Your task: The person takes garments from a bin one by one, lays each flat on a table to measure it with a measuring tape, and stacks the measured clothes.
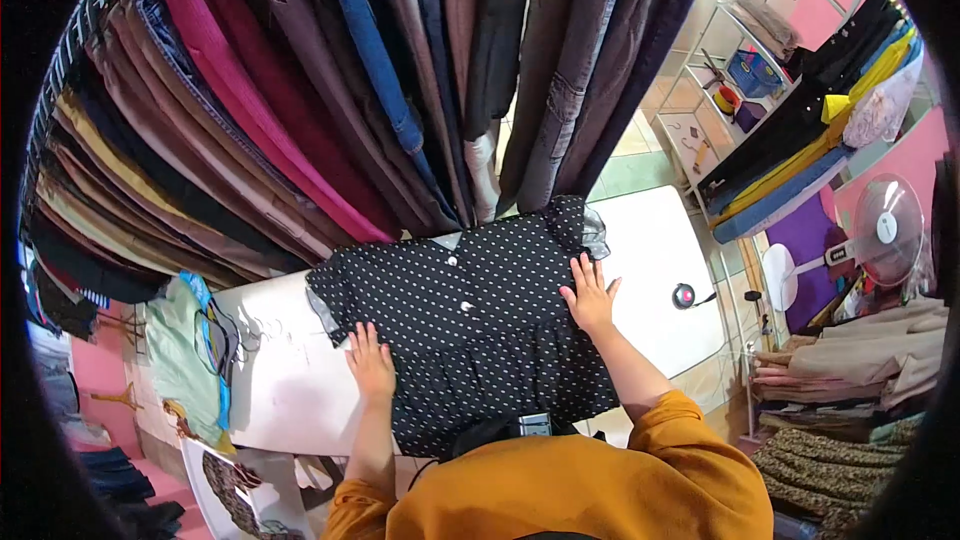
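A black dress with white polka dots lies spread across the white table, its neckline toward the hanging clothes and its lower part reaching my body. Light buttons run down its front, and sheer ruffles edge the sleeves. At the dress's left edge, below the sleeve, my left hand rests flat with fingers stretched out. My right hand lies on the opposite edge, just under the right sleeve, its fingers spread. Neither hand grips the cloth.
Trousers and jeans hang densely along the table's far side. A round black-and-red object sits on the table's right. Hangers and light green cloth lie at the left end. A fan and folded clothes stand at right.
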`<state>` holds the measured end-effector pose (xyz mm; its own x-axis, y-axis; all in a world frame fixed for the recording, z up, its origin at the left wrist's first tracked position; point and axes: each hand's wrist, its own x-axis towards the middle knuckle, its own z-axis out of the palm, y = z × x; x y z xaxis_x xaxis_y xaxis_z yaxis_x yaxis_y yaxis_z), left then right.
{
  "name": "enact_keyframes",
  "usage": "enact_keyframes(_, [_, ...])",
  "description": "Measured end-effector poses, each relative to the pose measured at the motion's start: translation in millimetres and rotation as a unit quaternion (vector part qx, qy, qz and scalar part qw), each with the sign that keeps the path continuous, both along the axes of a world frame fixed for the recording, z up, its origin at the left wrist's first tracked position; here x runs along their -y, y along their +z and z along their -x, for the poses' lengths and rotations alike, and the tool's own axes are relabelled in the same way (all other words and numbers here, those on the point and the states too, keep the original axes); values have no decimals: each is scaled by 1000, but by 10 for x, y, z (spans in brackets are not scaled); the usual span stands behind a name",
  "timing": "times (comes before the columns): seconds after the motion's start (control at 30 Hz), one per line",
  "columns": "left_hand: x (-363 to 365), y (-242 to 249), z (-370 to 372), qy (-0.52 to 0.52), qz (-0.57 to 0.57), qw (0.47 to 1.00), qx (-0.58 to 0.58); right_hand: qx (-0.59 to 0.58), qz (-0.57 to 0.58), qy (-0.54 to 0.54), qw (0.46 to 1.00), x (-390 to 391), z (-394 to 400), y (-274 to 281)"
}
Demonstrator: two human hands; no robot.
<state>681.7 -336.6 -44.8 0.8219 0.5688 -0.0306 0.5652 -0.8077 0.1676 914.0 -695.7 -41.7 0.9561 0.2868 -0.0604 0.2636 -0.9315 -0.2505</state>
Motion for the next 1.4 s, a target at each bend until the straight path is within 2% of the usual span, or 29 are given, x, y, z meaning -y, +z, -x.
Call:
enact_keyframes(0.17, [113,-13,48,39,20,999,8,-45,-64,32,996,510,27,59])
enact_keyframes(0.27, [314,43,163,26,42,999,6,98,-83,-56,990,1102,-67,-13])
enact_keyframes(0.33, [443,80,257,19,43,999,8,139,-55,-153,977,1470,-42,224])
enact_keyframes(0.4, [503,56,347,20,40,999,12,201,-8,-188,961,1899,-138,71])
enact_keyframes(0.47, [484,6,431,7,35,999,24,56,-70,-246,965,2089,-124,126])
enact_keyframes(0.6, [507,81,343,48,-2,999,9,32,-56,-238,969,1989,-188,82])
enact_keyframes(0.67, [534,208,208,30,4,996,80,-52,-133,-194,971,1530,-128,413])
enact_keyframes(0.7, [609,278,107,6,13,988,154,-56,-161,-147,974,1356,-132,261])
enact_keyframes(0.77, [743,432,-107,-23,165,968,185,-109,-162,-7,981,838,25,352])
enact_keyframes(0.8, [823,401,-210,-13,281,938,200,-149,-183,43,971,548,134,391])
enact_keyframes(0.83, [853,398,-277,-124,297,925,200,-144,-206,115,961,282,250,447])
enact_keyframes(0.87, [900,233,-341,-59,449,878,152,-155,-228,179,945,33,356,512])
enact_keyframes(0.9, [973,335,-419,-2,563,822,87,-177,-225,232,930,-201,445,584])
enact_keyframes(1.0, [1094,432,-563,121,704,699,43,-131,-215,342,905,-721,682,583])
enact_keyframes(1.07, [1067,413,-544,138,714,684,63,-100,-216,388,890,-908,769,554])
enact_keyframes(1.17, [972,399,-477,170,724,661,101,-89,-145,423,890,-1034,805,537])
enact_keyframes(1.2, [925,374,-455,176,723,660,104,-93,-146,428,887,-1044,807,526])
enact_keyframes(1.27, [853,324,-465,163,728,664,59,-6,-128,470,874,-1035,783,512])
enact_keyframes(1.33, [797,339,-558,167,719,673,55,12,-123,471,873,-978,678,508])
enact_keyframes(1.4, [617,364,-614,167,590,778,138,56,-62,424,902,-838,482,530])
